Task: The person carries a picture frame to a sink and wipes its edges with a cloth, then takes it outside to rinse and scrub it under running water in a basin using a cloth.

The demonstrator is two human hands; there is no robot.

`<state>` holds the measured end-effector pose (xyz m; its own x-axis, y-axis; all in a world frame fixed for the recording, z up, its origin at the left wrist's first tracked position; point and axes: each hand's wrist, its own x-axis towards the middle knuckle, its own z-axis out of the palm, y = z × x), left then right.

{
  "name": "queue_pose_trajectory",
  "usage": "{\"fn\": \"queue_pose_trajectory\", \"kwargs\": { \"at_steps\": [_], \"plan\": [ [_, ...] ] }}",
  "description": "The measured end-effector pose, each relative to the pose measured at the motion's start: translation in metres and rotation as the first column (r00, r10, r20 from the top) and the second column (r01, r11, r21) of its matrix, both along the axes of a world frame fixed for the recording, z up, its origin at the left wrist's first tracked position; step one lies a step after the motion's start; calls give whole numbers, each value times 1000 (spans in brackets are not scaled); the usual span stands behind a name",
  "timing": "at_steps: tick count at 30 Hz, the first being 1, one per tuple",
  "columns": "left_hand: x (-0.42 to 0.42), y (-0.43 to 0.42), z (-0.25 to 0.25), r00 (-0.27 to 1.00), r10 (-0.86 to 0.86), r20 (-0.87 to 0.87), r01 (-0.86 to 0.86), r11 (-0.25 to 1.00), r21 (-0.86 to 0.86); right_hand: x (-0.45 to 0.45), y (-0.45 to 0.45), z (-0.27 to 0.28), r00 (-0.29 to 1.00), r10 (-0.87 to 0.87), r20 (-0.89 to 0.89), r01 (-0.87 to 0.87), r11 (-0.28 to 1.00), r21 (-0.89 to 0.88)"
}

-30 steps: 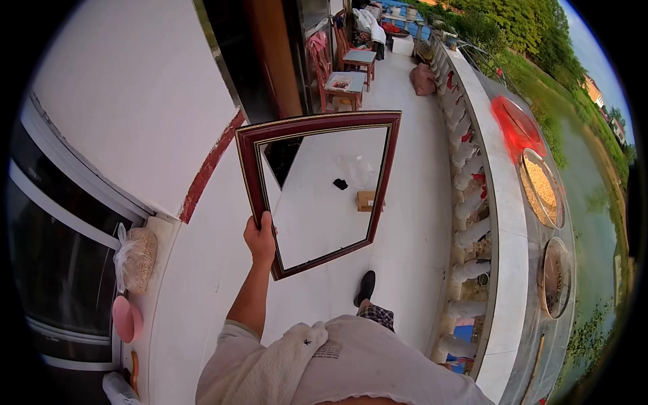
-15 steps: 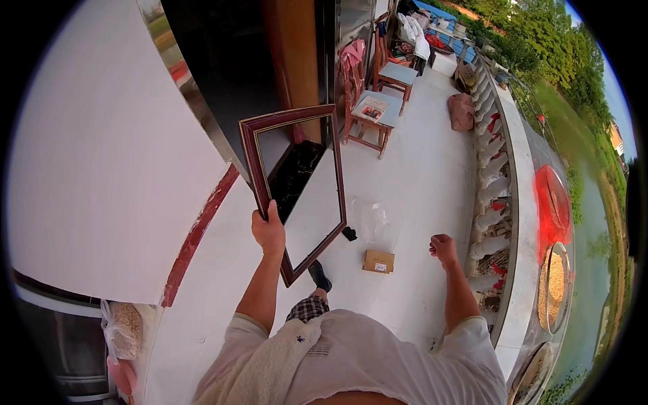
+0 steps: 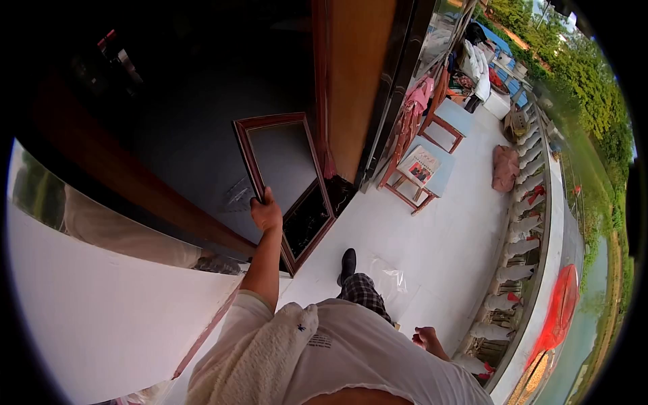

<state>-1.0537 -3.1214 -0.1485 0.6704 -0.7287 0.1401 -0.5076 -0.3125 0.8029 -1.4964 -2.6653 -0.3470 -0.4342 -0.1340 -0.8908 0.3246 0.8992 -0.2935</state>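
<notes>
My left hand [image 3: 267, 212] is wrapped round the left side of an empty picture frame [image 3: 250, 159], dark red with a thin gold inner edge. The frame hangs upright and slightly tilted in front of a doorway, and the dark floor and black sill show through its opening. Low on the right, by my side, is my right hand [image 3: 426, 336], its fingers loosely curled with nothing visible in them.
A black marbled door sill [image 3: 343, 194] crosses the doorway ahead. To its right stand two chairs, the nearer chair [image 3: 439, 167] with a magazine [image 3: 419, 166] on its seat. Clear plastic [image 3: 389, 275] lies on the white floor. A balustrade [image 3: 516, 273] runs along the right.
I have stepped forward and turned left towards the dark doorway, carrying the frame in my left hand. My right hand has dropped lower, and the cardboard box has nearly gone from view behind my body.
</notes>
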Motion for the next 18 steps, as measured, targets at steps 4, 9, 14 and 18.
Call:
{"fn": "queue_pose_trajectory", "kwargs": {
  "at_steps": [4,9,14,18],
  "plan": [
    [22,-115,-34,992,103,-77,-115,980,-165,-36,-154,25,960,273,-66,-267,960,89],
    [66,-206,-16,972,182,-150,-213,950,-230,-80,-410,-32,952,305,24,-301,946,-118],
    [110,-261,17,899,290,-327,-381,886,-264,7,-686,32,644,762,-62,-693,548,-469],
    [162,-306,33,846,436,-308,-522,796,-306,133,-836,82,446,877,-180,-761,265,-593]
  ]
}}
